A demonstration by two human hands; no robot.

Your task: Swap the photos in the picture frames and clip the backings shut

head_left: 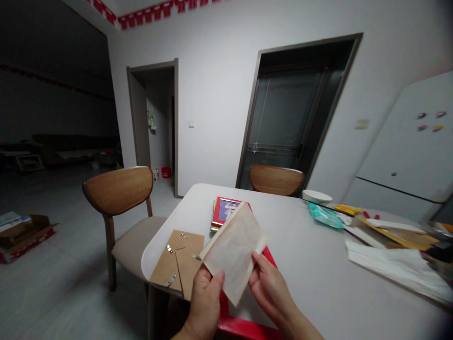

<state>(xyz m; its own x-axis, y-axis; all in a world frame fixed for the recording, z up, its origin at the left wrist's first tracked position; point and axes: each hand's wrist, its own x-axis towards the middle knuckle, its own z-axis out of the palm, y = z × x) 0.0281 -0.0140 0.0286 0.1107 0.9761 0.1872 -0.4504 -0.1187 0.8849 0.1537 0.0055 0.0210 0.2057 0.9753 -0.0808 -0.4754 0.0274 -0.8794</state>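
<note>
My left hand and my right hand grip an off-white sheet of paper by its near left corner and its right edge, thumbs on top. The sheet is tilted above the table; whether it is one layer or several I cannot tell. Partly hidden under it and my hands is a red frame near the table's front edge. Brown backing boards with small metal clips lie to the left. Beyond the paper sits a small stack of picture frames, the top one a red picture frame around a purple picture.
The white table carries a white bowl, a teal plastic packet, yellow envelopes and a white plastic sheet on its right. Wooden chairs stand at the left and far side.
</note>
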